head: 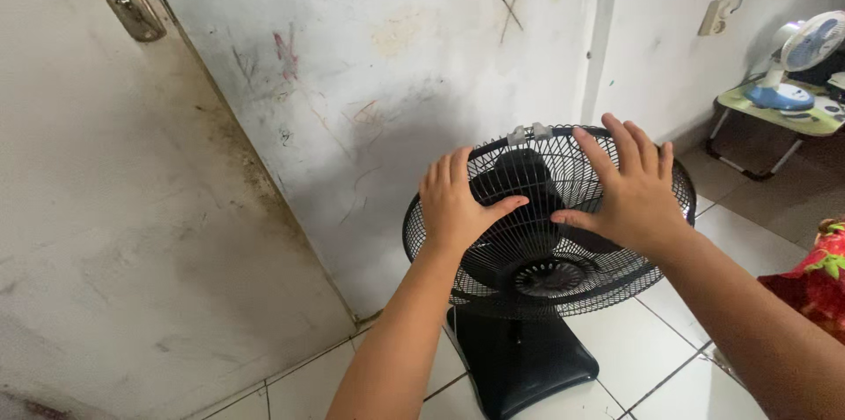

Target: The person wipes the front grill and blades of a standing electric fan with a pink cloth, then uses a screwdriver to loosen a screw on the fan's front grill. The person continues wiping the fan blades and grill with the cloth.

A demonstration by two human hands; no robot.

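While both palms lie flat on grille: left hand spread, pressed on left half; right hand spread, pressed on right half, reaching nearer top rim. Black fan guard directly beneath, face tilted upward, stands on base on tiled floor, beside scuffed wall.

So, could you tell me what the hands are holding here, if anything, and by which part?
Both hands rest flat on the black fan's front grille: the left hand on its upper left, the right hand on its upper right. Neither hand is closed around anything.
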